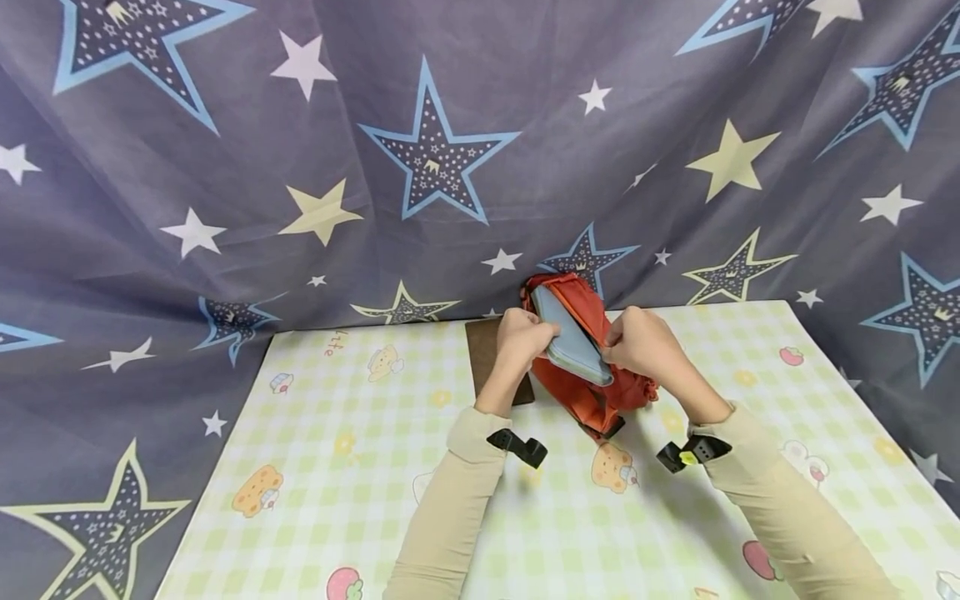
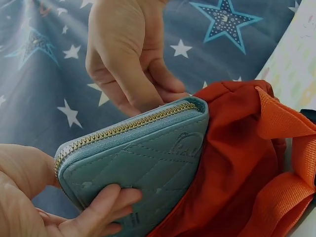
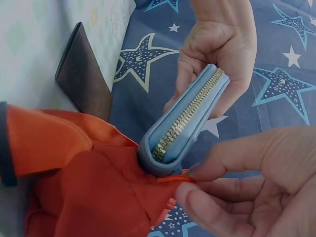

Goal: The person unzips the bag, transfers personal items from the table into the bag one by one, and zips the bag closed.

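A light blue quilted wallet with a gold zipper sits partly inside a red-orange fabric bag, its zipped edge sticking out of the opening. My left hand grips the wallet's outer end, fingers on one face and thumb on the other side, as the left wrist view shows. With thumb and forefinger, my right hand pinches the orange edge of the bag's opening beside the wallet. The wallet's lower part is hidden within the bag. An orange strap with a black buckle hangs from the bag toward the table.
A flat dark brown rectangular item lies on the table to the left of the bag, partly behind my left hand. The table has a green checked cover. A dark star-patterned curtain hangs behind the table's far edge.
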Motion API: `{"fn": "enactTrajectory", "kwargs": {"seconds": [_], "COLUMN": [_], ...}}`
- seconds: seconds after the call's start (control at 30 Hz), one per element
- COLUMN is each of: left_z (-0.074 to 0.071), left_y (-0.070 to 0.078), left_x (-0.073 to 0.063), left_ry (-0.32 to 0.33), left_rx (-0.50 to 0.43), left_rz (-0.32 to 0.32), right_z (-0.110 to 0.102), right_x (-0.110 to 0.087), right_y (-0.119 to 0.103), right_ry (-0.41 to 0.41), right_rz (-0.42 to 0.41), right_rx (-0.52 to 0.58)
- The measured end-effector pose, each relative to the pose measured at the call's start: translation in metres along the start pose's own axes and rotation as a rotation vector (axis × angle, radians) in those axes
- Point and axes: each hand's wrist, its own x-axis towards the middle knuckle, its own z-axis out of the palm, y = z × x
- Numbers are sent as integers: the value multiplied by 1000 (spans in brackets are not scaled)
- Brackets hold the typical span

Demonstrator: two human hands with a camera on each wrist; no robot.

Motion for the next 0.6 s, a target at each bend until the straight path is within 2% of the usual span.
{"fn": "enactTrajectory", "kwargs": {"seconds": [0.13,0.27,0.4,0.5,0.6], "left_z": [-4,-18,-31,-34,-29], "left_y": [-3,-4,-2,0,4], "left_x": [0,0,2,2,3], "left_ry": [-29,-150,-261,-292,-276], "left_rx": [-28,-60,-59,-36,-14], "left_rz": [14,42,43,29,26], "right_z": [2,3,2,3,5], "right_x": [0,-1,-1,0,2], "right_y": [1,5,8,7,3], "right_ry": [-30,-49,-30,-11,-16], "right_rz": [27,60,49,40,13], "right_rx": [37,91,117,123,130]}}
